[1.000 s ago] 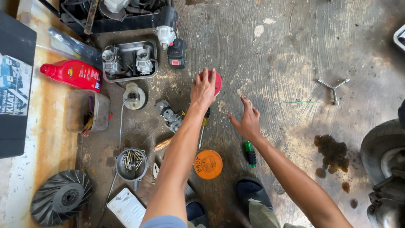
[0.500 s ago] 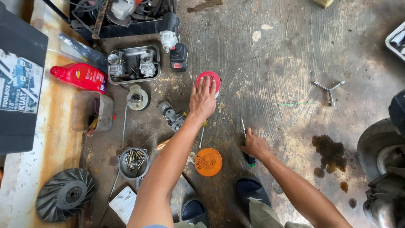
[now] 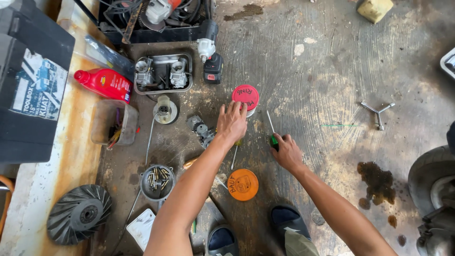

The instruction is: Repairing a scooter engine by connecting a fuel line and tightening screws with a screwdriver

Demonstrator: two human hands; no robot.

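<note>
My left hand point(image 3: 232, 122) reaches forward over the oily concrete floor, its fingertips touching the near edge of a round container with a red lid point(image 3: 245, 95). My right hand point(image 3: 286, 151) grips the green handle of a screwdriver point(image 3: 271, 129), whose metal shaft points away from me. A small grey engine part point(image 3: 200, 128) lies just left of my left hand. An orange lid point(image 3: 242, 184) lies on the floor between my forearms.
A metal bowl of bolts point(image 3: 158, 179), a cordless impact driver point(image 3: 211, 57), a tray with carburettor parts point(image 3: 163, 73), a red oil bottle point(image 3: 104, 83), a clear tub point(image 3: 112, 123) and a finned disc point(image 3: 80, 213) lie left. A Y-wrench point(image 3: 377, 111) lies right; a tyre point(image 3: 433, 182) stands at the right edge.
My right hand dropped from open in the air to the floor and closed on the green screwdriver. My left hand stayed by the red-lidded container.
</note>
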